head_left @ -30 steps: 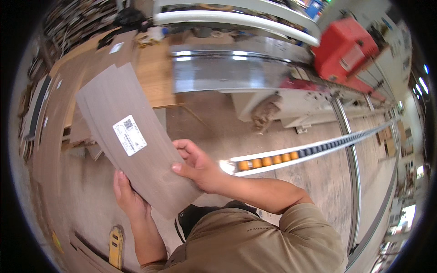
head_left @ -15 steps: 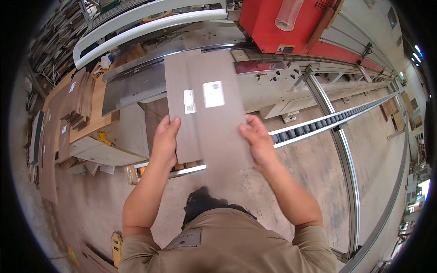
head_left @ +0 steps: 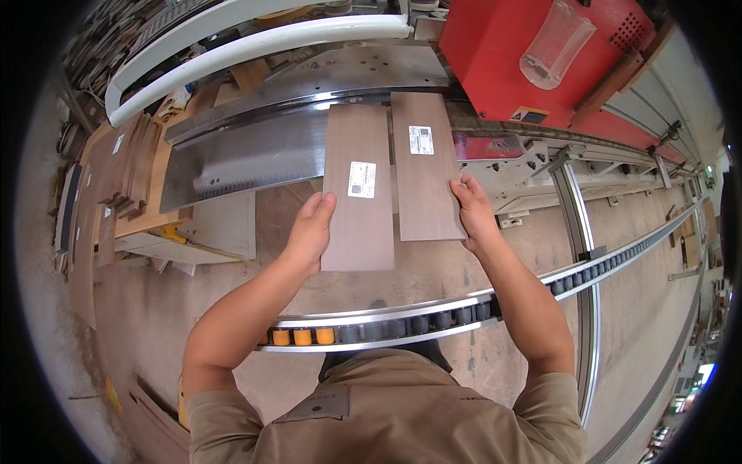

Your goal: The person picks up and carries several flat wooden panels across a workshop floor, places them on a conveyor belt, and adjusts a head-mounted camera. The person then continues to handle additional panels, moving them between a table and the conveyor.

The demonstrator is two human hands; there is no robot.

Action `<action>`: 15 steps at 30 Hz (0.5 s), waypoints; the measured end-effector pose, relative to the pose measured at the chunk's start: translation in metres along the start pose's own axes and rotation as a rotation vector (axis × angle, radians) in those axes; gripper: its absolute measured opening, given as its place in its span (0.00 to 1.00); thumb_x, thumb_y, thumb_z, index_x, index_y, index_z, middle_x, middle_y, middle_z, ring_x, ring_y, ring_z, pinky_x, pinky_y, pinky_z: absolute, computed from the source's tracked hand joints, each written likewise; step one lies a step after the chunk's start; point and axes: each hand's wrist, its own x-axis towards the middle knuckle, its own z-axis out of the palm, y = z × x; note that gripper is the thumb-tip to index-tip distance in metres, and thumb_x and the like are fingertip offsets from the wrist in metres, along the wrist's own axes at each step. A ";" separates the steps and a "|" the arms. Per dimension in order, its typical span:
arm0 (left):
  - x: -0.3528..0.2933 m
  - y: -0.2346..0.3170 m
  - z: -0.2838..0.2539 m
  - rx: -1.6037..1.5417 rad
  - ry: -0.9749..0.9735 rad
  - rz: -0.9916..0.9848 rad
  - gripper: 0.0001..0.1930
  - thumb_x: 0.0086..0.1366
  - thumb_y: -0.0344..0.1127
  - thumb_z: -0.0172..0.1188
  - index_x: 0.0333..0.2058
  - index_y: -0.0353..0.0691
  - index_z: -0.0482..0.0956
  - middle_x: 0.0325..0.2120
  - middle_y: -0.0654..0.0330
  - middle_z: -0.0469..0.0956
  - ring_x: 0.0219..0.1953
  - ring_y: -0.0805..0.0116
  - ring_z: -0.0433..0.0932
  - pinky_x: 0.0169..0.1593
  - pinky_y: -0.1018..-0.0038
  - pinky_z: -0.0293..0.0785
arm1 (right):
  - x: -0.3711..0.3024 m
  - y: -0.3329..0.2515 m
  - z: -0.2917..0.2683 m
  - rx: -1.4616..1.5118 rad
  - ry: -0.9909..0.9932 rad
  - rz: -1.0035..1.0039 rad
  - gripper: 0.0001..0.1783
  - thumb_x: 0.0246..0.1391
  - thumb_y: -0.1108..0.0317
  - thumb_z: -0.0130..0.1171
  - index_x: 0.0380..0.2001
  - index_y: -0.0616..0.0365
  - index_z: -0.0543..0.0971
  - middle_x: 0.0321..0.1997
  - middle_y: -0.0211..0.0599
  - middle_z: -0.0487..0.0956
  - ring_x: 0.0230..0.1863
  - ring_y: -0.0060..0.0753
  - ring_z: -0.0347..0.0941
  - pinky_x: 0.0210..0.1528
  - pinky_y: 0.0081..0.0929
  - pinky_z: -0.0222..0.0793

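Two brown wood-grain panels are held up before me, side by side with a narrow gap between them. My left hand grips the left panel by its outer edge, thumb on the face. The right panel sits slightly higher, its outer edge in my right hand. Each carries a white sticker: one label on the left panel, another label on the right. The far ends of both reach over the metal machine bed. Fingers behind the panels are hidden.
A roller rail crosses close in front of my body. The red machine housing stands at the far right, a white tubular bar at the far left. Brown panels are stacked on a wooden table at left. A metal post rises at right.
The panels, overlapped before, are now apart, with the right one moved to the right. Both hands are further forward over the machine bed, and the roller rail now lies nearer my body.
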 end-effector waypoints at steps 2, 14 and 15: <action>0.008 0.004 0.009 -0.011 0.066 -0.029 0.21 0.74 0.45 0.48 0.54 0.33 0.68 0.46 0.57 0.76 0.47 0.68 0.75 0.52 0.71 0.72 | 0.007 0.002 -0.002 0.012 -0.017 0.013 0.15 0.64 0.62 0.54 0.50 0.54 0.68 0.43 0.35 0.78 0.42 0.25 0.75 0.43 0.27 0.73; 0.009 -0.006 0.036 -0.032 0.096 -0.069 0.23 0.71 0.47 0.51 0.56 0.36 0.66 0.45 0.55 0.76 0.46 0.65 0.77 0.45 0.63 0.77 | 0.020 -0.012 -0.031 0.077 -0.205 0.042 0.23 0.61 0.69 0.54 0.58 0.63 0.69 0.49 0.37 0.79 0.47 0.26 0.76 0.50 0.25 0.72; 0.007 0.003 0.044 -0.007 0.106 -0.104 0.23 0.72 0.47 0.50 0.57 0.37 0.66 0.43 0.56 0.77 0.44 0.65 0.78 0.42 0.63 0.78 | 0.019 -0.011 -0.031 0.080 -0.210 0.037 0.24 0.62 0.69 0.54 0.60 0.63 0.68 0.51 0.37 0.78 0.48 0.27 0.76 0.51 0.24 0.72</action>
